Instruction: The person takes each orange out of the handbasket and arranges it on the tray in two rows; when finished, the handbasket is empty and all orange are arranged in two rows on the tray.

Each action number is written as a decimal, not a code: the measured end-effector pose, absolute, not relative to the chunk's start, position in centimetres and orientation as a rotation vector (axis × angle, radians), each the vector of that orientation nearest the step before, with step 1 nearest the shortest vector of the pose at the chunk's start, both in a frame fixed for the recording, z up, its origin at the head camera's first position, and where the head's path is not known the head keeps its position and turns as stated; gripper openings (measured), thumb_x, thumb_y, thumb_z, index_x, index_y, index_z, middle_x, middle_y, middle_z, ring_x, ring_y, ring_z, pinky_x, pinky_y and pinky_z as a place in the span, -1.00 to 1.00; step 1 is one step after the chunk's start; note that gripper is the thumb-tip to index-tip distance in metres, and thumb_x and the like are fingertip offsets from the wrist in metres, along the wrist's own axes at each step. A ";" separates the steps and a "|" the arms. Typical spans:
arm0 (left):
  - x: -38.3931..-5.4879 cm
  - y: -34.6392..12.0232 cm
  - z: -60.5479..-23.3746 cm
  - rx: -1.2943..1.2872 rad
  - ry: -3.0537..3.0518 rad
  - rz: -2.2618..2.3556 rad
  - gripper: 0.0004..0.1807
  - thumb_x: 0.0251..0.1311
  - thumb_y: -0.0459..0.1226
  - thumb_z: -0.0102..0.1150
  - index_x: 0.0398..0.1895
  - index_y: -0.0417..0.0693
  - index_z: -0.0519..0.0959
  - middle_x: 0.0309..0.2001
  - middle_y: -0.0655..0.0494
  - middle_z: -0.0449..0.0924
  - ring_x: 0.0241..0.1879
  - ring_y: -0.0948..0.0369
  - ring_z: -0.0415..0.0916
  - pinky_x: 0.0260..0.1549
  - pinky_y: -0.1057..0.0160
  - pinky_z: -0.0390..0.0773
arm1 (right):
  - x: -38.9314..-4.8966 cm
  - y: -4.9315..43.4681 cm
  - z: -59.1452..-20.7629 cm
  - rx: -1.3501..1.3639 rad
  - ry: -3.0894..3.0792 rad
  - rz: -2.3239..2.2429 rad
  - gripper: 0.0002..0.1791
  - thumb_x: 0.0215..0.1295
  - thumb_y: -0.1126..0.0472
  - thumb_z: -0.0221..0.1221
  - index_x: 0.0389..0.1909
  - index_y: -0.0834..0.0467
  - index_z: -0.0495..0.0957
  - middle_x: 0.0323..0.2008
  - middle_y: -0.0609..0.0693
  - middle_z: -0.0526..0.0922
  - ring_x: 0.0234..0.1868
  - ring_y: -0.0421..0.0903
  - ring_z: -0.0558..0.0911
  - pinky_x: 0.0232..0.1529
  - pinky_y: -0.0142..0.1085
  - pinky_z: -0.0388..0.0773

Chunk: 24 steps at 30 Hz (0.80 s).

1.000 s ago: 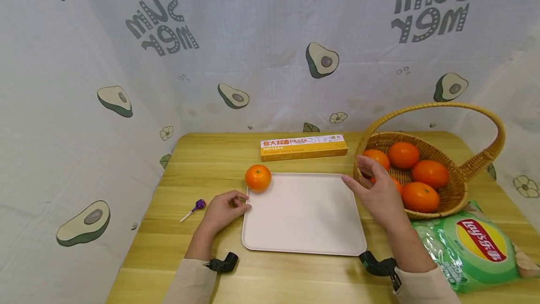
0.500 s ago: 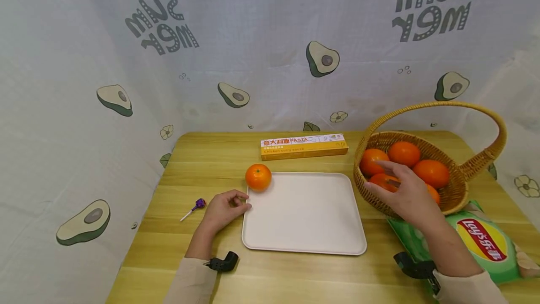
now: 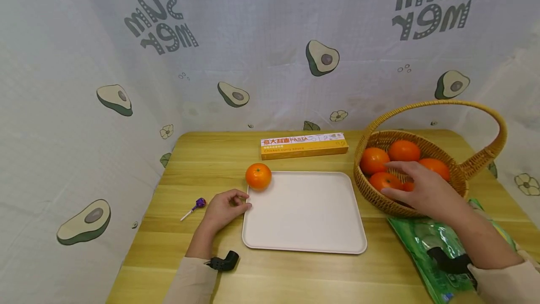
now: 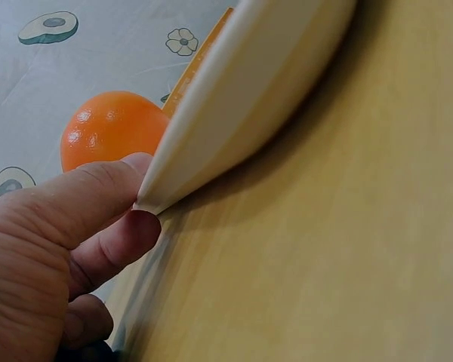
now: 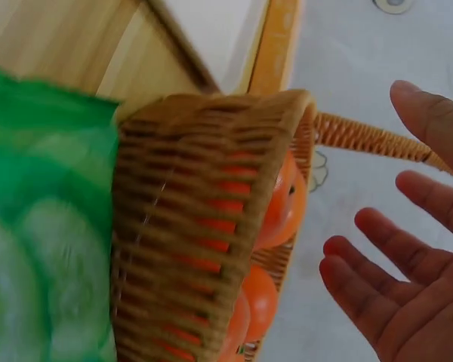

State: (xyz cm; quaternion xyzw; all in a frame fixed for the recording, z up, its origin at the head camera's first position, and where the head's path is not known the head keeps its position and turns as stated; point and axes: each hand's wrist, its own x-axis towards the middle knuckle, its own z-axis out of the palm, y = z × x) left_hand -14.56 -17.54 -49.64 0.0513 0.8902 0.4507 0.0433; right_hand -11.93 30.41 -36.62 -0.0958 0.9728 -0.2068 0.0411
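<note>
My left hand (image 3: 225, 210) pinches the left rim of a white rectangular tray (image 3: 303, 215) between thumb and fingers. The left wrist view shows the thumb (image 4: 109, 185) on the rim, with a fingertip just under it. At the tray's far left corner sits a single orange (image 3: 258, 176). To the right, a wicker basket (image 3: 379, 203) with a tall arched handle holds several oranges (image 3: 374, 160). My right hand (image 3: 430, 196) hovers over the basket's front, fingers spread and holding nothing; it hides part of the fruit. In the right wrist view its fingers (image 5: 385, 234) are apart from the oranges.
A yellow pasta box (image 3: 303, 147) lies behind the tray. A purple lollipop (image 3: 199, 204) is left of my left hand. A green chip bag (image 3: 430, 243) lies in front of the basket, partly under my right forearm. A printed curtain (image 3: 270, 60) hangs behind the table.
My right hand has moved right, from the basket's left rim to above its front oranges, and its forearm now covers more of the chip bag. The left hand and tray stay put.
</note>
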 end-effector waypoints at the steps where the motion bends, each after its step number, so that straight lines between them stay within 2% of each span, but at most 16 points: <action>1: -14.6 -17.6 -49.7 0.155 2.720 1.377 -0.82 0.12 -0.15 0.51 -0.21 0.14 0.74 -0.49 0.29 0.61 -0.48 0.26 0.44 -0.44 0.36 0.40 | -12.1 30.6 -36.6 -0.302 2.976 -0.610 -0.14 0.24 -0.22 0.36 0.36 0.27 0.39 0.29 0.40 0.46 0.19 0.41 0.47 0.11 0.40 0.41; 4: -14.6 -17.6 -49.7 0.153 2.719 1.375 -0.82 0.12 -0.14 0.51 -0.21 0.15 0.74 -0.48 0.29 0.61 -0.48 0.26 0.44 -0.44 0.35 0.40 | -12.5 31.1 -36.8 -0.351 2.975 -0.559 -0.16 0.22 -0.17 0.40 0.35 0.27 0.41 0.28 0.42 0.47 0.22 0.42 0.45 0.14 0.40 0.41; 10: -14.6 -17.6 -49.8 0.157 2.727 1.365 -0.81 0.12 -0.14 0.51 -0.21 0.14 0.74 -0.48 0.30 0.61 -0.47 0.26 0.45 -0.44 0.35 0.41 | -13.3 32.0 -37.0 -0.463 2.978 -0.468 -0.21 0.13 -0.05 0.48 0.31 0.26 0.47 0.25 0.43 0.50 0.18 0.41 0.51 0.08 0.32 0.52; 24: -14.6 -17.5 -49.6 0.158 2.712 1.376 -0.81 0.12 -0.15 0.50 -0.20 0.11 0.74 -0.48 0.28 0.61 -0.48 0.27 0.44 -0.45 0.36 0.39 | -14.8 33.3 -37.8 -0.512 2.882 -0.396 -0.19 0.07 -0.06 0.51 0.28 0.23 0.49 0.21 0.41 0.53 0.10 0.33 0.60 0.04 0.24 0.58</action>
